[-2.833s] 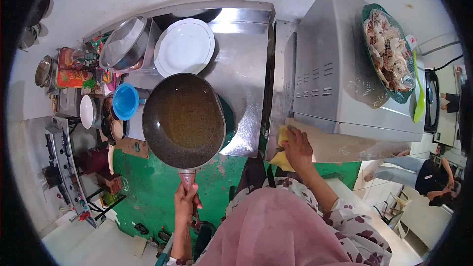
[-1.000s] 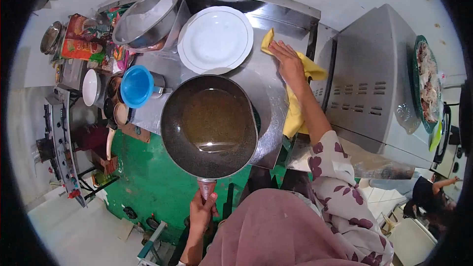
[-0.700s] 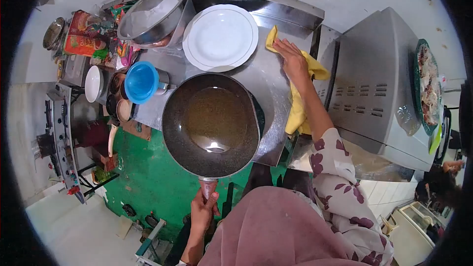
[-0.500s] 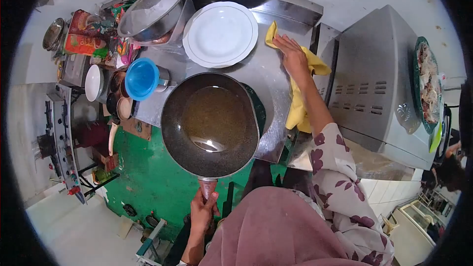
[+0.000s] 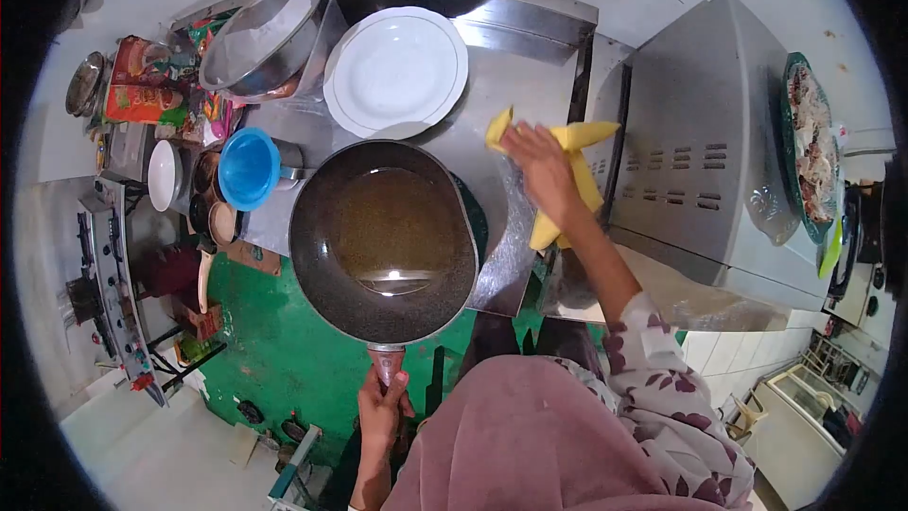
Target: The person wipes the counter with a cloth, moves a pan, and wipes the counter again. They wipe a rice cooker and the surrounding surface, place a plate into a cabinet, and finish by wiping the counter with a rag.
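My left hand (image 5: 381,402) is closed around the brown handle of a dark speckled frying pan (image 5: 312,265). Yellowish oil (image 5: 392,227) lies in the pan, which I hold level over the front edge of the steel counter (image 5: 497,284). Against the counter top, my right hand (image 5: 539,161) presses a bunched yellow cloth (image 5: 588,134), its fingers over the cloth's left end. A white plate (image 5: 395,71) rests behind the pan. Part of a dark green item (image 5: 470,218) shows beneath the pan's right side.
At the left stand a blue bowl (image 5: 248,168), a steel bowl (image 5: 260,43), food packets (image 5: 147,85) and a small pan (image 5: 223,222). A grey metal appliance (image 5: 700,147) is on the right, bearing a green platter of food (image 5: 813,147). A gas stove (image 5: 112,274) stands far left.
My right hand has drawn the yellow cloth towards me and left along the counter, bunching it more. My left hand keeps its hold on the pan. The whole view has shifted slightly.
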The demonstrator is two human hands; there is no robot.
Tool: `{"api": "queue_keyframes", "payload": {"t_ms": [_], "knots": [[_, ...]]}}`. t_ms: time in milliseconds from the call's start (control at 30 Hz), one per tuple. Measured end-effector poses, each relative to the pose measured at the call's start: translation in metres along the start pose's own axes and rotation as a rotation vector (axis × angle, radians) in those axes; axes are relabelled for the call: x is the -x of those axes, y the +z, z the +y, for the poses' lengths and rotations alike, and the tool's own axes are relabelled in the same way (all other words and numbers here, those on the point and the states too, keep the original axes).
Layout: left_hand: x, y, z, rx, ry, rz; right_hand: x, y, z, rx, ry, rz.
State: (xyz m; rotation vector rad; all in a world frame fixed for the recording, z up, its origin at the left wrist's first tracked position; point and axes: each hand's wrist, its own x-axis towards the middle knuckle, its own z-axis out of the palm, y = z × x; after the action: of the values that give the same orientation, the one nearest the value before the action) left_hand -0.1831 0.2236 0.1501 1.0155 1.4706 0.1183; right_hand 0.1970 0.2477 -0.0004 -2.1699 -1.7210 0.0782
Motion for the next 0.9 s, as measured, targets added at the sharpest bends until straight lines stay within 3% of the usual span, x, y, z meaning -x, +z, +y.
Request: {"api": "queue_keyframes", "payload": {"t_ms": [267, 333, 400, 500, 567, 600, 667, 700, 767, 800, 867, 900], "knots": [[-0.005, 0.003, 0.001, 0.031, -0.001, -0.007, 0.102, -0.018, -0.041, -0.225, -0.099, -0.042], [-0.006, 0.002, 0.000, 0.003, 0.001, -0.006, 0.118, -0.034, -0.058, -0.281, -0.019, -0.216], [-0.005, 0.002, 0.002, -0.025, 0.002, -0.004, 0.130, -0.060, -0.082, -0.336, 0.238, -0.549], [-0.006, 0.009, 0.014, -0.078, 0.045, -0.015, 0.169, -0.083, -0.094, -0.430, 0.186, -0.652], [-0.009, 0.016, 0.020, -0.071, 0.059, -0.050, 0.186, -0.104, -0.092, -0.617, 0.222, -0.903], [-0.012, 0.021, 0.021, -0.070, 0.063, -0.053, 0.192, -0.112, -0.086, -0.613, 0.223, -0.900], [-0.017, 0.032, 0.026, -0.084, 0.109, -0.121, 0.203, -0.128, -0.079, -0.876, 0.450, -0.975], [-0.015, 0.038, 0.036, -0.127, 0.100, -0.129, 0.202, -0.135, -0.079, -0.877, 0.452, -0.975], [-0.014, 0.049, 0.049, -0.119, 0.139, -0.171, 0.195, -0.147, -0.079, -0.923, 0.805, -0.831], [-0.013, 0.053, 0.054, -0.109, 0.181, -0.210, 0.197, -0.141, -0.078, -0.923, 0.804, -0.834], [-0.010, 0.058, 0.066, -0.098, 0.173, -0.219, 0.199, -0.114, -0.077, -0.796, 0.769, -0.470], [-0.009, 0.059, 0.072, -0.114, 0.172, -0.226, 0.189, -0.106, -0.081, -0.783, 0.787, -0.402]]}}
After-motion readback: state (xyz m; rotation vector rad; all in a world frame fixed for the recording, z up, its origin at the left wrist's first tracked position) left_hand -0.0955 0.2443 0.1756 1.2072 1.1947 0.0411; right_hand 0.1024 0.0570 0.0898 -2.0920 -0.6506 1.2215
